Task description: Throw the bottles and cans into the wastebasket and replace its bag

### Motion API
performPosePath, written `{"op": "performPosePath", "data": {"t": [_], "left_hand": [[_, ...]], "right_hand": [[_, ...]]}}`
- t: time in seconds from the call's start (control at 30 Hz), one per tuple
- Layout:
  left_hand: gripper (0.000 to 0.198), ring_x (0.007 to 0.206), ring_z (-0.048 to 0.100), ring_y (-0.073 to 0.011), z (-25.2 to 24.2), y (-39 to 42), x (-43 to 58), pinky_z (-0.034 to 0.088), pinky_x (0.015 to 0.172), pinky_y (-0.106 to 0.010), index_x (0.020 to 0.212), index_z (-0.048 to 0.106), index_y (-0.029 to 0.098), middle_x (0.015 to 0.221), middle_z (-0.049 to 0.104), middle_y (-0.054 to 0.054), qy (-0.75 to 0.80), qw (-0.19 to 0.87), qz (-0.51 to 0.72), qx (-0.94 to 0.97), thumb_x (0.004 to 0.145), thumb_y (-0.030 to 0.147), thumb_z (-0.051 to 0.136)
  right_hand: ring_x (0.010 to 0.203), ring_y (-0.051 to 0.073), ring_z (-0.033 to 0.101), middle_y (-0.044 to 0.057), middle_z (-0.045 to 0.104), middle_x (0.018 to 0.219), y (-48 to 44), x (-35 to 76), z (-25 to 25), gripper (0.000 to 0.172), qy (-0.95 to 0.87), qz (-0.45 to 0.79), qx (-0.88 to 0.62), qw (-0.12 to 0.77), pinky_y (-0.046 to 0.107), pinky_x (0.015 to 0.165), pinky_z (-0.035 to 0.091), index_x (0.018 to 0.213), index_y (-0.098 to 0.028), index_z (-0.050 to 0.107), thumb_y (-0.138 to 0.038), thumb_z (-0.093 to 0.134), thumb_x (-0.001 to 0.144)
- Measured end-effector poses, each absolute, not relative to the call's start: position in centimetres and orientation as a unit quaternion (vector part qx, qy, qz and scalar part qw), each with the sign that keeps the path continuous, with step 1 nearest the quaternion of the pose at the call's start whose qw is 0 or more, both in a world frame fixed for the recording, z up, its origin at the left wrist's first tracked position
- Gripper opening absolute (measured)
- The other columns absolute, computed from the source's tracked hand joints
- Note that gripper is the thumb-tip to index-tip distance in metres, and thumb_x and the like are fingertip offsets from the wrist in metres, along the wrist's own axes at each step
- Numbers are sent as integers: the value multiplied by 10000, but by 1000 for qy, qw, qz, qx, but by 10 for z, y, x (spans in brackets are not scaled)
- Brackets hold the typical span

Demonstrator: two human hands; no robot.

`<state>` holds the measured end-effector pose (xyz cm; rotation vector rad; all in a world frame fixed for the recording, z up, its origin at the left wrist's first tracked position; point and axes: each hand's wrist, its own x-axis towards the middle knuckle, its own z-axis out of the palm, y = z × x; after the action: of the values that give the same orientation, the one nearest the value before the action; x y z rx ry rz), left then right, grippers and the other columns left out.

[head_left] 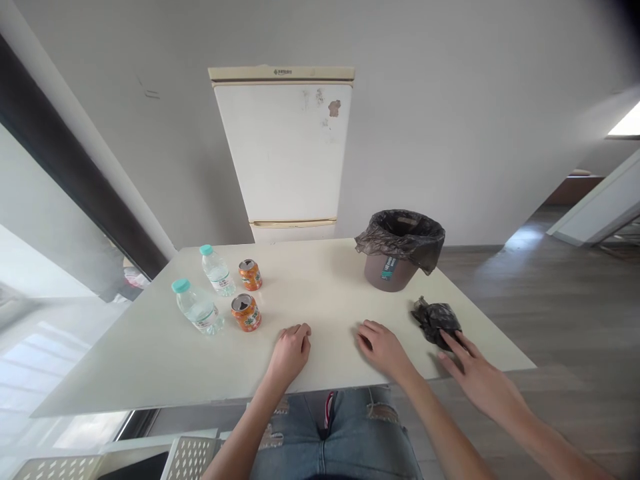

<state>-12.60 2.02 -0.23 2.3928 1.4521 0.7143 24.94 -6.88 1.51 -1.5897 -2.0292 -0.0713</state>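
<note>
My left hand [291, 348] rests on the white table [320, 287] near its front edge, fingers curled in with nothing seen in them. To its left stand two orange drink cans [247, 313], their tops open, and two clear bottles [200, 312] with turquoise caps. My right hand [383, 347] also lies on the table, loosely closed and holding nothing visible. Farther right, another person's hand [467, 367] touches a crumpled black plastic bag [437, 320] with its fingertips. Behind the bag is a brown trash bin [390, 270] lined with a black bag.
A white fridge [285, 147] stands against the grey wall beyond the table. Below the table's left front corner are white perforated baskets [190, 459]. Grey wood flooring [500, 293] lies to the right.
</note>
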Motion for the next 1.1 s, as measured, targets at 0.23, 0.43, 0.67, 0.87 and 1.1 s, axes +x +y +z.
{"op": "performPosePath", "data": {"t": [0.23,0.43,0.67,0.87,1.1], "left_hand": [[260,831,689,-202,-1,20,-126,435,825,-324,968,584,235,877,713,-10,501,129,246,820,899,10,473],[254,842,688,-202,-1,20,-126,441,836,-328,970,592,230,882,711,-12,504,128,238,820,901,17,473],[253,837,687,-194,2,20,-124,444,839,-324,977,603,225,891,719,-12,508,136,233,818,905,21,473],[256,841,690,-191,2,19,-124,437,836,-311,965,600,229,885,719,-5,509,133,237,817,895,8,491],[247,847,685,-198,-4,21,-125,433,851,-317,981,590,231,883,710,-10,506,137,238,818,907,23,479]], "right_hand": [[653,285,691,96,699,1406,-111,301,-3,509,-711,-29,-660,241,418,490,482,1459,-457,579,-629,545,981],[779,217,664,64,729,881,-35,179,14,323,-782,23,-569,253,325,722,522,957,-274,718,-350,426,1074],[816,195,631,48,661,871,-15,162,1,218,-790,45,-567,229,315,743,476,873,-219,625,-215,486,1041],[824,199,626,46,651,874,-17,163,2,210,-792,45,-565,226,309,744,462,866,-222,602,-207,487,1040],[815,197,615,41,640,852,-16,162,1,213,-792,29,-567,224,311,748,460,838,-224,594,-193,492,1023]]}}
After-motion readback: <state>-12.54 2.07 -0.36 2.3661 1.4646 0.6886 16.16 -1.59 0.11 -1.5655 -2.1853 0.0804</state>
